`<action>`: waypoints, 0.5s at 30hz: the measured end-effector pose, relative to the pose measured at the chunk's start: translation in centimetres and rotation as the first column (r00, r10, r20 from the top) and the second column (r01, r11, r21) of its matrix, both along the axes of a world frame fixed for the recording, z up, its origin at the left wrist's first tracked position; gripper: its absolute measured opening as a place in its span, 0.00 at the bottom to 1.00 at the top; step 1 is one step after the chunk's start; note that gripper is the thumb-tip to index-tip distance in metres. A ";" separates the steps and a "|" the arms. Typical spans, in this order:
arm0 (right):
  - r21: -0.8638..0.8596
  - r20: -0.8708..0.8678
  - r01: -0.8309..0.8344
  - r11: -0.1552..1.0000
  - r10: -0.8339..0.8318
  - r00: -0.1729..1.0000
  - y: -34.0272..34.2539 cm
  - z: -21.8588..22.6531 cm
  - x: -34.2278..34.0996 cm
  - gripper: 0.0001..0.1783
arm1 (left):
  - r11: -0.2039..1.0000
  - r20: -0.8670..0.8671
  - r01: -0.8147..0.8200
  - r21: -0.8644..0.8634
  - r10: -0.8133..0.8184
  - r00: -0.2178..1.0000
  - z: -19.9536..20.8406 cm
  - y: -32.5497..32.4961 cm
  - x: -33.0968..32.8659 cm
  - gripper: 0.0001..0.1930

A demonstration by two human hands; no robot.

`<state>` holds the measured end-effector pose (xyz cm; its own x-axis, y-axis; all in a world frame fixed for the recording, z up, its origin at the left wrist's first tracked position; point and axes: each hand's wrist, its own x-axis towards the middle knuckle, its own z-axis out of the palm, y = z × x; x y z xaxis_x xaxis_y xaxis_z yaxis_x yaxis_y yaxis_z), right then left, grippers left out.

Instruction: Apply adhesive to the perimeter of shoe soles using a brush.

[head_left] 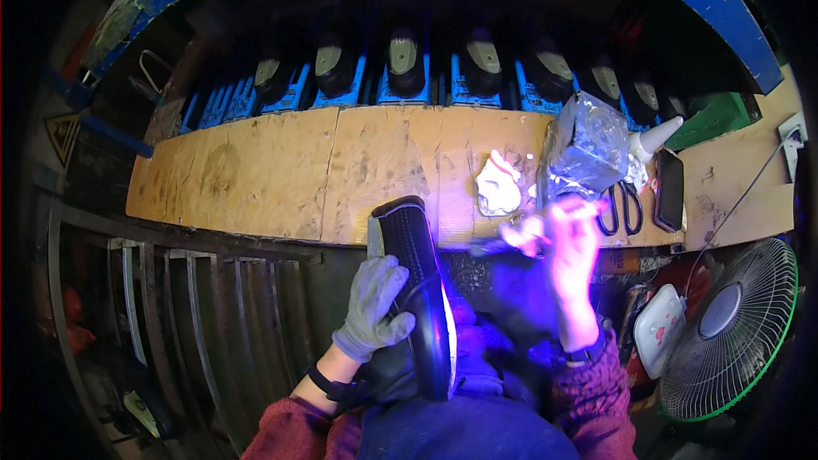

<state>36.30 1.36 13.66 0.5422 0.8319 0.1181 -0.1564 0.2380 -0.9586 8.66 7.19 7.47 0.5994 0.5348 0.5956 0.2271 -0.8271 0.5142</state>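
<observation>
A black shoe (423,324) with a row of stitching stands lengthwise in front of my body, and a pale edge runs along its right side. My left hand (375,302), in a grey knitted glove, is closed round the shoe's left side. A greyish piece (375,237) shows beside the shoe's upper end. To the right, my bare right hand (573,234) is over the bench's front edge, by a box wrapped in silvery film (586,145). Violet glare and blur hide its fingers. A bright, smeared shape (528,234) lies at its fingertips; I cannot make it out.
Cardboard (256,170) covers the bench. A crumpled white wad (498,184), scissors (630,209), a dark phone-like slab (669,192) and a white nozzle (660,136) lie on it. Behind stand several shoe lasts (403,60) on blue holders. A fan (724,324) is right, a metal rack (200,307) left.
</observation>
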 end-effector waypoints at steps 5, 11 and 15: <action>-0.273 0.155 -0.050 0.961 0.095 0.983 5.2 1.7 -3.9 0.08 | 0.996 0.038 0.084 0.037 -0.086 0.996 -0.5 -0.1 -0.2 0.35; -0.329 0.220 -0.059 0.942 0.137 0.966 6.5 1.4 -4.3 0.09 | 0.989 0.012 0.143 -0.037 -0.143 0.990 -0.6 0.1 -0.7 0.36; -0.344 0.332 0.019 0.939 0.102 0.938 10.9 -0.1 -3.6 0.11 | 0.992 -0.003 0.128 -0.014 -0.128 0.992 -0.6 -0.1 -0.8 0.37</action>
